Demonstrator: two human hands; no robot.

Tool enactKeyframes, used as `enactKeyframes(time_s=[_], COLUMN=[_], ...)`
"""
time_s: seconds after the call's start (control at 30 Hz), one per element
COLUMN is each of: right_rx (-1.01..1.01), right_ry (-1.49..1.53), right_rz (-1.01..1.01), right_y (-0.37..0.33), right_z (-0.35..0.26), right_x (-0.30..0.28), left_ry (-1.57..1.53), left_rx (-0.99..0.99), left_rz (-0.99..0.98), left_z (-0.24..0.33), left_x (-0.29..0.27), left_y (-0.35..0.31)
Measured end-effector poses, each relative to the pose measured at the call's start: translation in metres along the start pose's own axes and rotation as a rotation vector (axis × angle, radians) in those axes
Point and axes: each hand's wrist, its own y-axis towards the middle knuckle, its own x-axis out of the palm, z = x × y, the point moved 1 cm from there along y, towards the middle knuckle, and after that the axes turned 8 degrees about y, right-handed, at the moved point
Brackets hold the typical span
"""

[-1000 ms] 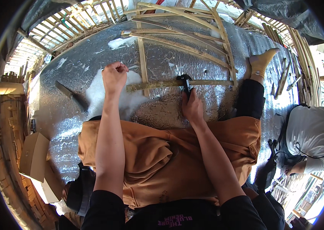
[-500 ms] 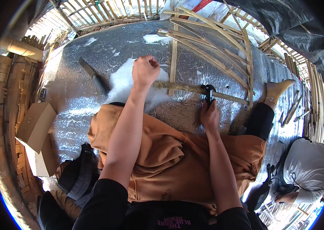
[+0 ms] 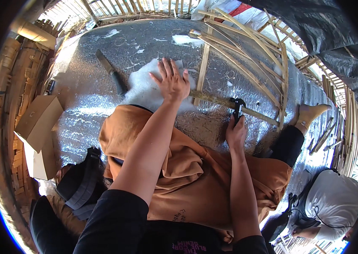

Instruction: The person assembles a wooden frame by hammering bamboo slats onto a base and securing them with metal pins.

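Fingers spread, my left hand [image 3: 172,84] lies palm down over white fluffy padding [image 3: 140,86]. My right hand [image 3: 236,134] is wrapped round the handle of a small black hammer [image 3: 239,103]. Its head rests at a bamboo stick [image 3: 213,98], which runs from beside my left hand to the wooden frame [image 3: 284,84] on the right. Left of the padding lies a machete [image 3: 113,73] with a dark handle. Whether my left palm presses on the padding or hovers just over it is hard to make out.
A silvery foil sheet [image 3: 81,106] covers the floor. Thin wooden strips [image 3: 242,63] lie across the frame. To the left stands an open cardboard box [image 3: 39,122]. Another person in a white shirt [image 3: 335,201] sits at the lower right. Brown cloth [image 3: 204,190] covers my lap.
My left hand has opened from a closed fist and spread flat over the padding. My right hand still holds the hammer by the bamboo stick. The view has shifted slightly.
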Motion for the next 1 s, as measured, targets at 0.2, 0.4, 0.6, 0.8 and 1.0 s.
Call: enactKeyframes(time_s=[0.2,0.4,0.6,0.8,1.0], right_rx=[-0.063,0.103,-0.209,0.044,0.047], right_ry=[-0.019,0.183,0.353,-0.057,-0.024], right_rz=[0.049,-0.006,0.059,-0.341,-0.358], right_y=[0.001,0.007,0.002,-0.007,-0.006], right_z=[-0.002,-0.042,-0.105,-0.092,-0.095], right_x=[-0.005,-0.022,-0.031,-0.003,0.003], left_ry=[0.043,0.035,0.014,0.006,0.021], left_rx=[0.005,0.001,-0.007,0.0,0.007], left_rz=[0.019,0.057,0.09,0.125,0.102], left_z=[0.004,0.003,0.002,0.005,0.004], left_x=[-0.001,-0.002,0.0,0.002,-0.001], left_y=[-0.003,-0.004,-0.004,-0.003,-0.004])
